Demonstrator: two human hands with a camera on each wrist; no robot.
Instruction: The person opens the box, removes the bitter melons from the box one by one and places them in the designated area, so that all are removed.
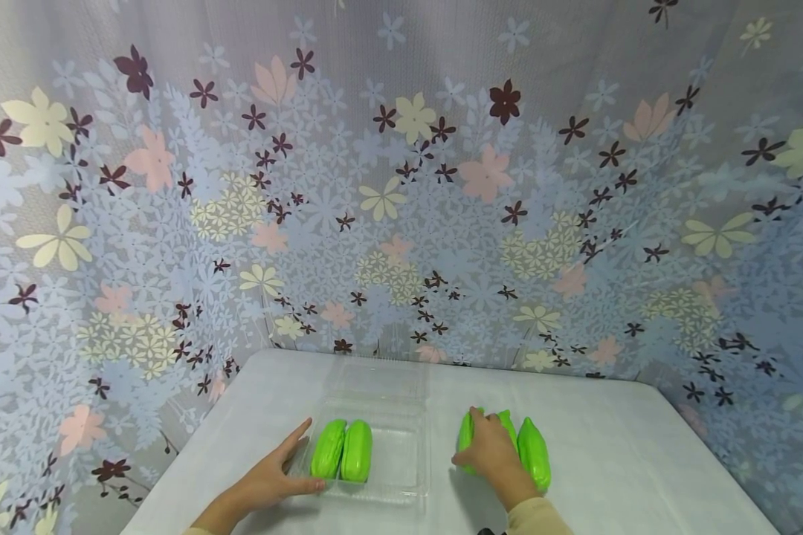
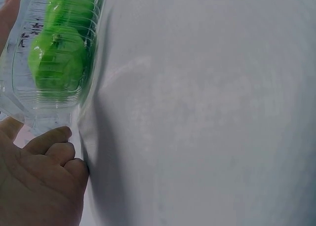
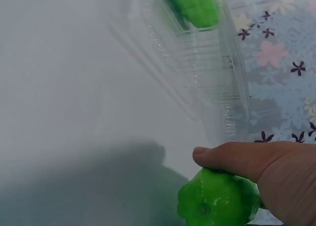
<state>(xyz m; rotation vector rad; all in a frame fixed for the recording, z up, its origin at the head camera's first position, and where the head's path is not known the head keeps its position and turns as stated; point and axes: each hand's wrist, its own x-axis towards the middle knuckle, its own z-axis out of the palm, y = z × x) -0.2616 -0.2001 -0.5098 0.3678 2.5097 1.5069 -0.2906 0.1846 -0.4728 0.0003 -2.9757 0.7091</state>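
My left hand [image 1: 268, 479] holds the near left corner of a clear plastic container [image 1: 398, 461], thumb along the front edge. In the left wrist view several of its fingers [image 2: 61, 152] are curled beside the container wall. Inside, on the left, two shiny bright green elongated pieces [image 1: 357, 452] lie side by side; their exact kind is unclear. To the container's right, my right hand [image 1: 495, 446] grips another green piece [image 3: 217, 196], its thumb over the top. That hand partly covers a second green piece [image 1: 507, 423]. A third green piece [image 1: 534, 455] lies just right of the hand.
The container's clear lid [image 1: 378, 379] is folded back toward the wall. A white cloth [image 1: 616, 461] covers the table. Behind and beside it hangs a flower-patterned curtain [image 1: 401, 223].
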